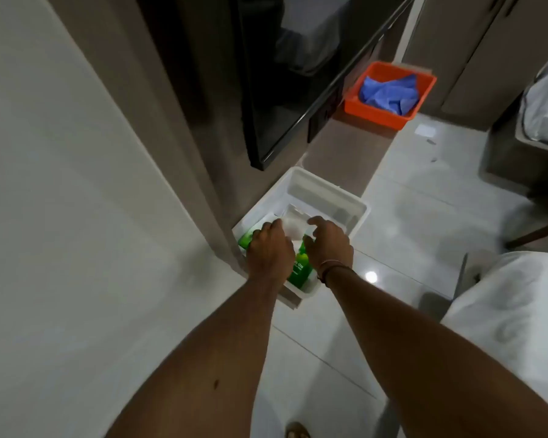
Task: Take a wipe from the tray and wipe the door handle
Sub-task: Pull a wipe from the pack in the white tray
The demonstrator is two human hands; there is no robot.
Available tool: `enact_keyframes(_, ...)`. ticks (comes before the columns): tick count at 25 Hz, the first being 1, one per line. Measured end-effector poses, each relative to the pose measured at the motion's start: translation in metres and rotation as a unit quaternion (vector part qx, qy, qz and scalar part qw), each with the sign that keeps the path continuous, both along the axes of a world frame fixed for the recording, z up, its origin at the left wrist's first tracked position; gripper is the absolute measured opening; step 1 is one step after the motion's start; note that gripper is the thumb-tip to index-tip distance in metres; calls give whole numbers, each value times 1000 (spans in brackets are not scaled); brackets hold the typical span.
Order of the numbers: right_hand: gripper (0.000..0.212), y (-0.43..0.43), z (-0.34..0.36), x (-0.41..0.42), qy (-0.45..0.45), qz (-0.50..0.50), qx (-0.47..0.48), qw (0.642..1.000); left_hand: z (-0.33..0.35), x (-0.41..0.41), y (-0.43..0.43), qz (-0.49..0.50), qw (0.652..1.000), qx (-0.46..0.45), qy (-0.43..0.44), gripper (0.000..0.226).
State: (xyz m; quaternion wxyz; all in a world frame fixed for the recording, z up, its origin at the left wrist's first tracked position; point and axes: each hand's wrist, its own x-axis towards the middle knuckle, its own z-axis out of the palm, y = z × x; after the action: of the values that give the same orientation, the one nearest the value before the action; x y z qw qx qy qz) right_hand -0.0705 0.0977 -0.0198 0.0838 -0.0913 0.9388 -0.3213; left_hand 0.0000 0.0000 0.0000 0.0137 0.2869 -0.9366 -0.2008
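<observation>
A white tray (326, 188) sits on the near end of a brown shelf. Inside it lies a green wipe pack (300, 269), with a white wipe (293, 227) sticking up above it. My left hand (268, 248) rests on the pack with its fingertips touching the white wipe. My right hand (328, 240) hovers over the tray just right of the wipe, fingers curled and apart. Blur hides whether either hand pinches the wipe. No door handle is visible.
An orange tray (426, 99) holding a blue cloth (389, 93) sits further along the shelf (345, 153). A dark glass panel (282, 90) leans over the shelf. A white wall stands on the left, white bedding (503, 311) on the right, and pale tiled floor lies between.
</observation>
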Motion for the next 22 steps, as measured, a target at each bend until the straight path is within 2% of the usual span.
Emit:
enact_keyframes(3, 51, -16, -11, -19, 94, 107, 106, 984, -16, -32, -12, 67, 995, 67, -28, 50)
enact_keyframes(7, 51, -30, -29, -35, 116, 178, 175, 961, -36, -50, -25, 101, 987, 104, -76, 54)
enact_keyframes(11, 37, -38, -34, -40, 113, 175, 164, 964, -49, -57, -34, 107, 986, 110, -65, 44)
enact_keyframes(16, 27, -27, -18, -33, 133, 181, 136, 965, -32, -39, -34, 92, 988, 125, 1, 27)
enact_keyframes(19, 18, -13, 16, -10, 33, 176, -26, 983, -2, 0, -27, 123, 968, 207, 64, 18)
enact_keyframes(22, 16, -3, 47, 29, -93, 212, -187, 955, 28, 70, -14, 179, 926, 301, 140, 24)
